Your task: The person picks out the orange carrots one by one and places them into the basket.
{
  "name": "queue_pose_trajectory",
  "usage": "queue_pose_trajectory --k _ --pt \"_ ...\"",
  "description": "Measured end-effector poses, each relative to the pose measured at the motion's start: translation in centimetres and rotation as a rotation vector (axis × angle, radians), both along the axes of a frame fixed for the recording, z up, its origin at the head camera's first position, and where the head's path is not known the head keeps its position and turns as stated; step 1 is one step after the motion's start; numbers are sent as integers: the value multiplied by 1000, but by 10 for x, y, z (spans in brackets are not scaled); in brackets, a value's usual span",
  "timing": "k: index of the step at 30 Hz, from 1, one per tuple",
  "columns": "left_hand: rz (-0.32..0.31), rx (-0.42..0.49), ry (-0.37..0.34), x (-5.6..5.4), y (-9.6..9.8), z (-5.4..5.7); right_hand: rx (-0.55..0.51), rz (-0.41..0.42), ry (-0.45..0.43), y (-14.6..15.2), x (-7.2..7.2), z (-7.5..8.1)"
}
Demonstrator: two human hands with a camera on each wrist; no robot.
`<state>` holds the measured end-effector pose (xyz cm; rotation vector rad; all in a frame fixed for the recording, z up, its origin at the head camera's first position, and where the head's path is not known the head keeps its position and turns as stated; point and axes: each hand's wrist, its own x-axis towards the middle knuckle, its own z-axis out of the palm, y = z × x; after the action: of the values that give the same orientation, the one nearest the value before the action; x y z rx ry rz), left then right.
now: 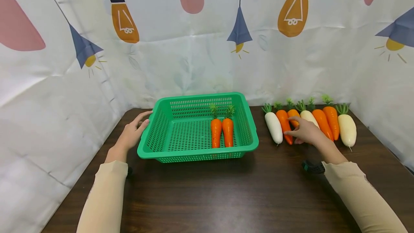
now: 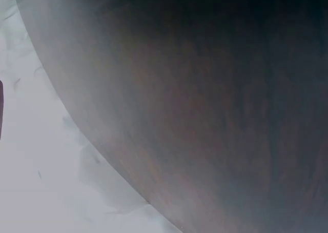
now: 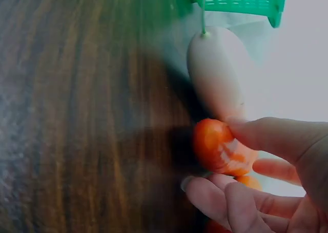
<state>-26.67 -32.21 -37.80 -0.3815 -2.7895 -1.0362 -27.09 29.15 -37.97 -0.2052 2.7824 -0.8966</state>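
Observation:
On the right of the table, my right hand (image 1: 305, 131) has its thumb and fingers around the lower part of an orange carrot (image 1: 283, 118). The right wrist view shows the thumb on one side of this carrot (image 3: 220, 147) and the fingertips on the other. Just left of it lies a white radish (image 1: 274, 128) with a green top. My left hand (image 1: 130, 132) is at the left rim of a green plastic basket (image 1: 200, 151), its fingers loosely bent. Inside the basket, two carrots (image 1: 228, 132) lie side by side near the right wall. The left wrist view misses that hand.
Right of the gripped carrot, more carrots (image 1: 331, 121) and white radishes (image 1: 347, 130) lie in a row. The dark wooden table (image 1: 207, 197) ends at a patterned white curtain (image 1: 200, 56) behind and at the sides.

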Motion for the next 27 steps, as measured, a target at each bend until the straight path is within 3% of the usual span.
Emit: queue_pose_trajectory --k 10,14,21,27 --pt "-2 10 0 -1 0 -2 61 -42 53 -6 1 -5" --pt "-1 7 3 -1 -1 -2 -71 -58 46 0 5 -5" --pt "-9 18 -2 1 1 0 -421 -86 -8 10 12 -4" --pt "-3 12 1 1 1 -1 -565 -81 -41 10 23 7"
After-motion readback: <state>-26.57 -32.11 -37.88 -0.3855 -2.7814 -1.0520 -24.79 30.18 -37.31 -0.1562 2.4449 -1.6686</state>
